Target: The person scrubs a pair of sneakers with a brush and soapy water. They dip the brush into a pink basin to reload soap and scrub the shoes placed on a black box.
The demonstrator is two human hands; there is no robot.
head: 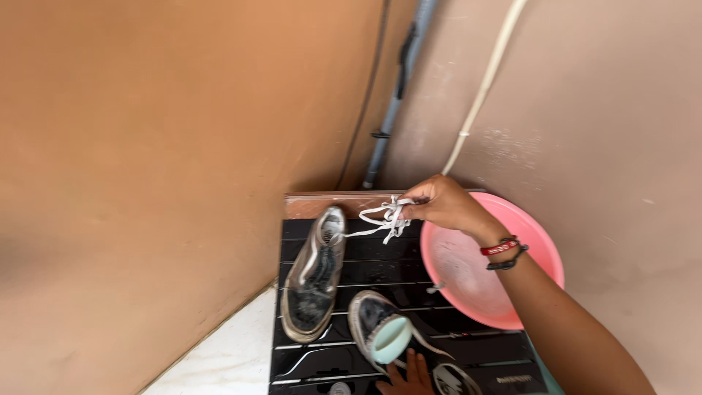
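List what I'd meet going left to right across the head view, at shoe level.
White floor → upright shoe → white laces → right hand pinching them → red wristband → pink basin. The second shoe and the left hand lie lower down and overlap in the order, so both are left out.

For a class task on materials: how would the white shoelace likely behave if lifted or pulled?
Probably floppy: the shoelace droops in loose loops from the right hand. Likely light, as a fingertip pinch holds it. A pull may drag or tip the shoe, since one strand runs taut to it, and the tiles look wet.
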